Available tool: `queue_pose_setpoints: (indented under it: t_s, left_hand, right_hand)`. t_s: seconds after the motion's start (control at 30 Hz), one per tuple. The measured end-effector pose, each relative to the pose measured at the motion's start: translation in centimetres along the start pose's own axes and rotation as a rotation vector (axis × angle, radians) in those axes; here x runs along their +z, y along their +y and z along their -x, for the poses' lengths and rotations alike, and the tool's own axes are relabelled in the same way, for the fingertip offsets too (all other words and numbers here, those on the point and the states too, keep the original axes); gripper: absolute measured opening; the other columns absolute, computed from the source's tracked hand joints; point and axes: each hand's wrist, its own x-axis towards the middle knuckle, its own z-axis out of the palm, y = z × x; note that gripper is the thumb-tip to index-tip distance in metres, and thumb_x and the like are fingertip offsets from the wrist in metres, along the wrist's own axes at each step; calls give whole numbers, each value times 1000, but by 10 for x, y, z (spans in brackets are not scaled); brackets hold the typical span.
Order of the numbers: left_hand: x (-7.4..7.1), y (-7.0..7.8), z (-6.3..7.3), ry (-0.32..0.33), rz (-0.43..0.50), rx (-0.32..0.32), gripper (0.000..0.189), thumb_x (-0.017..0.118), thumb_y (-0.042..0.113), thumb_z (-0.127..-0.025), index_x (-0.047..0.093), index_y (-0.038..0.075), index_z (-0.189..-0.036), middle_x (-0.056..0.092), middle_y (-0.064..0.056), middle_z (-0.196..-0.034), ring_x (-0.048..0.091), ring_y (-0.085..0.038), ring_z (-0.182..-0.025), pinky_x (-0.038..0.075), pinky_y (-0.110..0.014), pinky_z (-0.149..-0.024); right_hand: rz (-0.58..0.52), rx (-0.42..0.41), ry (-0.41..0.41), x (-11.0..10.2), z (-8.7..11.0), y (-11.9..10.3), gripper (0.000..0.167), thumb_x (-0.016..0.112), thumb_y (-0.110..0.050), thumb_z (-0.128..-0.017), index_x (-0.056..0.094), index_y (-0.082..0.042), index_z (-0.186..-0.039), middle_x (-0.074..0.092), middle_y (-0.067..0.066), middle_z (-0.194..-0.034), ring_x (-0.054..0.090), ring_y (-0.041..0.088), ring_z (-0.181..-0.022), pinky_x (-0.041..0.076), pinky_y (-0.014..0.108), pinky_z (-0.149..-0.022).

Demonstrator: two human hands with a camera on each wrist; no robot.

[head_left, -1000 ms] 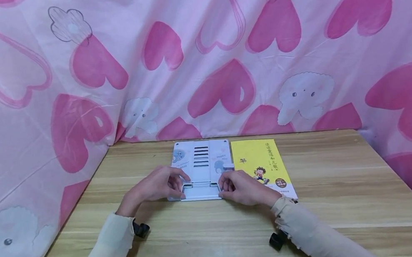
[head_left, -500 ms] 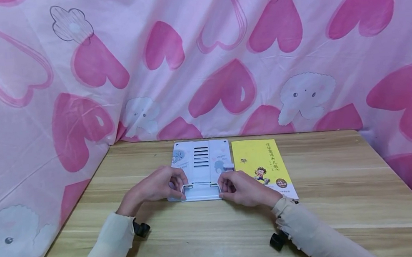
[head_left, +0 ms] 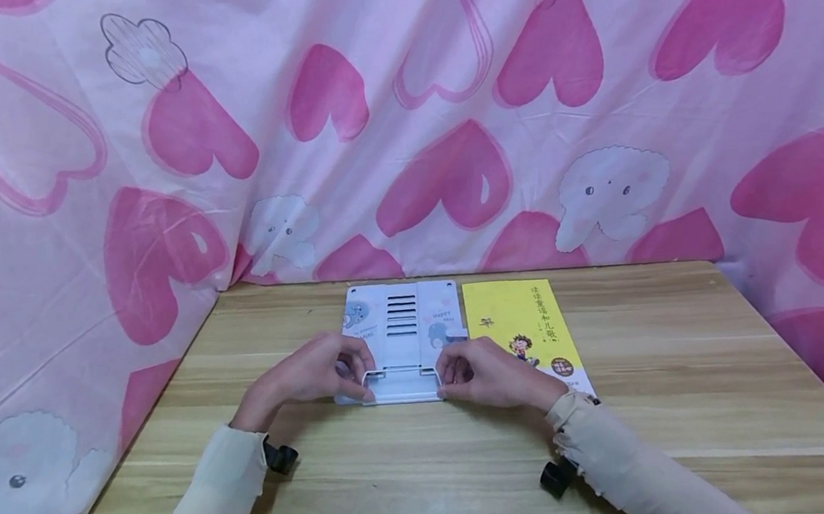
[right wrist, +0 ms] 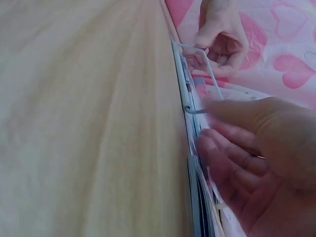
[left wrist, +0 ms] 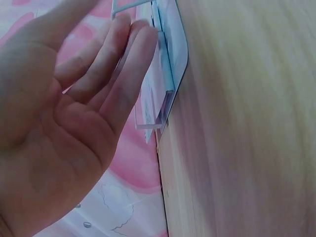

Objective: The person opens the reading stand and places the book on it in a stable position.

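Observation:
A white book stand (head_left: 436, 309) with slots and blue cartoon prints lies flat on the table in the head view. At its near end, a thin white wire bracket (right wrist: 212, 74) stands raised off the panel, as the right wrist view shows. My left hand (head_left: 318, 371) pinches the bracket's left side between thumb and fingers. My right hand (head_left: 488, 373) pinches its right side the same way. The fingertips' exact contact is partly hidden in the head view. In the left wrist view, the stand's edge (left wrist: 168, 64) shows beyond my fingers.
A yellow book (head_left: 508, 310) with a cartoon child on its cover lies right of the stand, partly under my right hand and wrist. The wooden table (head_left: 407, 492) meets a pink heart-patterned cloth (head_left: 441, 178) at the back and sides.

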Motion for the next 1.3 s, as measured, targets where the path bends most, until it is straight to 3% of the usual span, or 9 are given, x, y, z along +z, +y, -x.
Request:
queue_pose_setpoints:
  t_s: [0.1,0.2,0.27,0.37,0.5,0.67,1.07,1.2,1.3]
  left_hand:
    - [-2,-2,0,88,-29,0,23,88,36,-93,78,22,-108,75,8,-93,68,-15,-88,61,-25,-82]
    - [-2,-5,-4,240,-63,-4,19,79,28,-101,77,16,-117,77,3,-104,71,-16,-97,64,-33,-93]
    - [-2,-8,-6,340,-77,-31,23,75,20,-104,75,10,-125,76,-5,-116,72,-20,-104,65,-39,-96]
    - [-1,-11,-7,425,-83,-107,37,73,16,-104,68,3,-139,70,-16,-135,71,-29,-116,64,-48,-101]
    - [1,-15,-7,432,-43,-215,49,72,18,-105,58,3,-149,66,-19,-141,67,-33,-121,61,-50,-106]
    - [3,-21,-8,412,47,-224,49,69,16,-107,54,6,-153,64,-19,-147,65,-36,-129,56,-53,-114]
    - [3,-23,-9,477,189,-214,40,65,7,-107,60,10,-147,64,-20,-149,64,-38,-134,55,-54,-114]
    - [3,-25,-10,529,244,-188,36,61,8,-110,60,6,-145,65,-22,-146,66,-39,-133,59,-51,-110]
    - [1,-26,-10,586,283,-178,34,60,5,-109,60,3,-143,68,-23,-142,68,-38,-130,61,-44,-105]
  right_hand:
    - [-21,32,81,-5,-2,3,8,83,-30,-98,77,-25,-102,73,-10,-90,68,11,-84,60,26,-75]
    - [-42,111,252,-10,-4,8,9,79,-28,-101,79,-21,-108,74,-6,-97,68,14,-88,61,27,-76]
    - [-43,175,355,-13,-5,13,18,77,-24,-103,78,-15,-118,75,-1,-106,67,16,-90,59,27,-76]
    - [-41,278,377,-15,-5,20,39,76,-24,-103,70,-10,-139,72,5,-111,64,17,-87,55,24,-72]
    - [-50,333,313,-14,-6,25,56,77,-28,-102,60,-13,-154,70,5,-95,63,17,-76,49,23,-61]
    - [-78,318,284,-14,-6,24,54,76,-27,-103,62,-15,-154,70,4,-95,61,18,-78,48,23,-61]
    - [-222,341,221,-18,-5,21,50,73,-29,-104,63,-23,-152,70,1,-139,62,23,-123,52,42,-107]
    - [-369,317,261,-20,-5,24,54,69,-27,-106,55,-17,-158,59,4,-160,58,27,-147,46,50,-125]
    - [-479,298,321,-22,-5,26,54,65,-23,-109,52,-12,-160,61,9,-158,58,29,-148,48,46,-124]
